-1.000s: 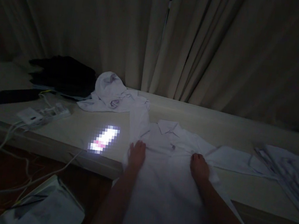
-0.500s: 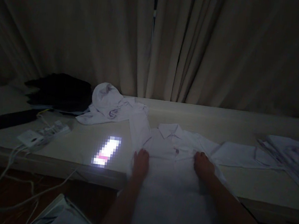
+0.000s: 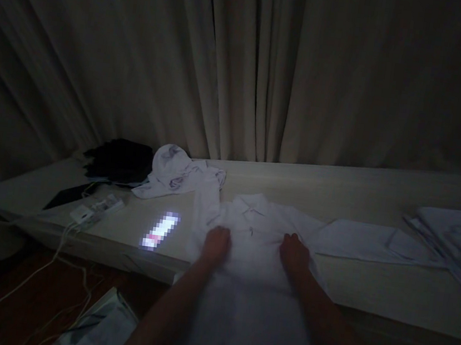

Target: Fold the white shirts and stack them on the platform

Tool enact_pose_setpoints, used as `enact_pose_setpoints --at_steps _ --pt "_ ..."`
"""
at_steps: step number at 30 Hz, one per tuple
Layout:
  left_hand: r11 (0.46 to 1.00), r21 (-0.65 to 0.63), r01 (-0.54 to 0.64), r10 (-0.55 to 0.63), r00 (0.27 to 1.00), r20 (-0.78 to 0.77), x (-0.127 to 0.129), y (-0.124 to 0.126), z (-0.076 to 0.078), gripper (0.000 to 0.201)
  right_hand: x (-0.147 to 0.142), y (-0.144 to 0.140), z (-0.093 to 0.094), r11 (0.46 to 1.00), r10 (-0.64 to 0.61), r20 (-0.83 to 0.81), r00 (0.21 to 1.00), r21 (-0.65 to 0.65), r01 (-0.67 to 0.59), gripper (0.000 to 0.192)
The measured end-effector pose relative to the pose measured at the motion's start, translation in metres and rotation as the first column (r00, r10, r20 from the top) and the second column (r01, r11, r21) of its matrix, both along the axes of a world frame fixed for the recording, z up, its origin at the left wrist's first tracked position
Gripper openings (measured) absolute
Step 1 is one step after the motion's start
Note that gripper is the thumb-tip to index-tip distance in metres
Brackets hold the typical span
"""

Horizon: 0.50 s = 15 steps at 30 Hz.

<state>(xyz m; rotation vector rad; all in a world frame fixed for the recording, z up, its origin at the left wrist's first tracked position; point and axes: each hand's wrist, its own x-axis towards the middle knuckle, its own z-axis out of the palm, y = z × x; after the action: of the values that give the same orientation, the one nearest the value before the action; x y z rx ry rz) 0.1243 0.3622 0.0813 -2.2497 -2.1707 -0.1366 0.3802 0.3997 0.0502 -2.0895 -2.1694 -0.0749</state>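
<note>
A white collared shirt [image 3: 253, 265] is spread over the front edge of the pale ledge, its collar toward the curtain and its lower part hanging toward me. One sleeve stretches out to the right; the other points up and left. My left hand [image 3: 217, 243] is closed on the shirt's left side, just below the chest. On the opposite side my right hand [image 3: 295, 253] pinches the fabric at about the same height. Dim light hides the exact placing of the fingertips.
On the ledge [image 3: 368, 284] at left lie a crumpled white garment [image 3: 175, 174], a black cloth pile [image 3: 120, 162], a lit phone [image 3: 160, 231] and a power strip [image 3: 100, 209] with cables. Folded white clothes [image 3: 457, 239] lie at right. Long curtains [image 3: 144, 55] hang behind.
The view has shifted and tilted. Both hands still grip the shirt and have come slightly closer together; the right hand has moved inward, to the left.
</note>
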Motion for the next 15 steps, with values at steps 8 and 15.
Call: enact_pose_setpoints --at_steps 8,15 --pt "0.993 -0.115 0.030 -0.011 0.987 0.162 0.082 0.013 0.009 0.032 0.006 0.000 0.004 1.000 -0.012 -0.030 0.999 0.002 0.012 0.023" --pt "0.972 -0.227 -0.063 0.141 0.926 0.349 0.082 0.016 -0.009 0.053 -0.003 0.010 0.009 1.000 0.004 -0.191 0.982 -0.017 -0.008 0.025"
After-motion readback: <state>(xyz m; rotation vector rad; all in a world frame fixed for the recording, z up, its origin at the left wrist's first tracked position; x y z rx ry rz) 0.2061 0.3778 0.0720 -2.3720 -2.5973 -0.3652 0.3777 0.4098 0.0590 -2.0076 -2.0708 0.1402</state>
